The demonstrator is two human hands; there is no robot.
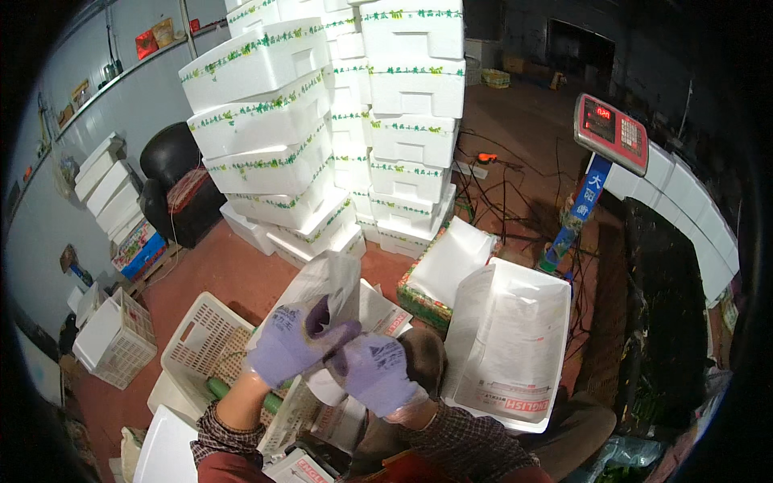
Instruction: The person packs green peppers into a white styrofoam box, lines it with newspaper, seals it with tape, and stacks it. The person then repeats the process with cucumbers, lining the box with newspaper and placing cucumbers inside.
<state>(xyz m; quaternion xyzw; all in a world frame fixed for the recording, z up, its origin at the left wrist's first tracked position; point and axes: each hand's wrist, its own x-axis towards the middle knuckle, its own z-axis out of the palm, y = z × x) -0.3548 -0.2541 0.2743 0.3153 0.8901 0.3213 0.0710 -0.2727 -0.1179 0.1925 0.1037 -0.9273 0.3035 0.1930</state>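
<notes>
My left hand (287, 345), in a lavender work glove, is closed on a thin whitish sheet (332, 275) that rises in front of it. Against it, at the centre, is my right hand (377, 371) in a matching glove; its fingertips are hidden, so its hold is unclear. Below the left hand, green cucumbers (220, 387) lie in a cream plastic crate (202, 317). To the right of my hands stands a white foam box (558, 314) lined with newspaper (519, 344). More newspapers (386, 314) lie just beyond my hands.
Tall stacks of white foam boxes (259, 66) stand ahead. A patterned carton (416, 296) touches the lined box's far side. A scale display (611, 133) rises on a post at right. A black armchair (175, 157) and a lidded crate (136, 329) are at left; dark cords cross the floor.
</notes>
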